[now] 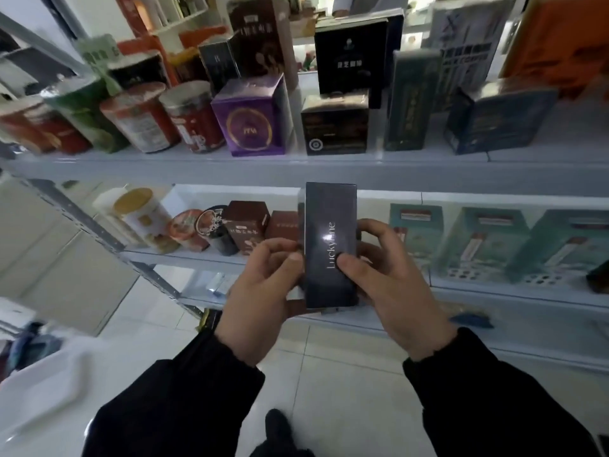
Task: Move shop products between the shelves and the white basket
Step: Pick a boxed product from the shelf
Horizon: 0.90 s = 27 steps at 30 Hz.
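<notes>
I hold a tall dark box with pale lettering upright in front of the shelves, at chest height. My left hand grips its left edge, thumb on the front. My right hand grips its right edge, thumb pressed on the front near the lettering. Behind the box runs the upper shelf, and the lower shelf lies level with my hands. A white rounded surface at the lower left may be the white basket; I cannot tell.
The upper shelf carries red and green tins, a purple box, a black box and tall dark boxes. The lower shelf has jars, brown boxes and teal cartons. Tiled floor lies below.
</notes>
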### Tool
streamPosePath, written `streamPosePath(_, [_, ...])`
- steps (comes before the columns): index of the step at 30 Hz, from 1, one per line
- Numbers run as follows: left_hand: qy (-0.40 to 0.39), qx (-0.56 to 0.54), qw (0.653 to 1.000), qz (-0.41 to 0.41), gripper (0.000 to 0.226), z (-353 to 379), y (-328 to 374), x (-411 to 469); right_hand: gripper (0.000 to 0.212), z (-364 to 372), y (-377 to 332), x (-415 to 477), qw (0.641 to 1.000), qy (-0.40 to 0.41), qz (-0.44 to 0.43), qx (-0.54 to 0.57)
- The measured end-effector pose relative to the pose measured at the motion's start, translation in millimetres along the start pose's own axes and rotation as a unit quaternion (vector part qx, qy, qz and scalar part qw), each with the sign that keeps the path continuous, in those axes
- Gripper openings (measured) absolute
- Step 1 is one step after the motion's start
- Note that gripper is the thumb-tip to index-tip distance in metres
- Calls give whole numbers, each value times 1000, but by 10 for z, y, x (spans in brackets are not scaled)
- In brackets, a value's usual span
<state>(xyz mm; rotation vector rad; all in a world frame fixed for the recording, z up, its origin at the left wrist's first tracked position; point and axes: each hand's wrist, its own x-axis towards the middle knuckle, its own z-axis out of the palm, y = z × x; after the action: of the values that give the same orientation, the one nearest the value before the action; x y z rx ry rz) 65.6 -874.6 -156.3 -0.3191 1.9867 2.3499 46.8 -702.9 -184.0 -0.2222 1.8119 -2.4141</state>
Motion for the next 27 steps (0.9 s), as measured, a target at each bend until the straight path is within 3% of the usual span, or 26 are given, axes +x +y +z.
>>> streamPosePath(4, [-37,-6,999,-28,15,-1,-73,74,42,-6,18,-67,997,72,1,11])
streamPosePath(8, [-57,-37,997,-30,23,-61,-77,201,26,54,-16,-32,990,134,20,38])
streamPosePath(12, [-79,10,997,14,17,-304,-59,316,29,270,49,33,989,136,37,37])
streamPosePath(16, [-125,-29,992,-18,8,-639,-42,452,26,600,194,156,992,114,45,44])
streamPosePath(19, [-162,-81,982,-47,22,-862,4,558,41,819,274,259,990,128,40,42])
streamPosePath(22, [-171,-112,976,-76,9,-1048,21,662,68,1008,335,339,987,153,44,24])
streamPosePath(27, [-209,-147,957,-141,25,-1258,-42,697,72,1329,495,354,985,163,46,38])
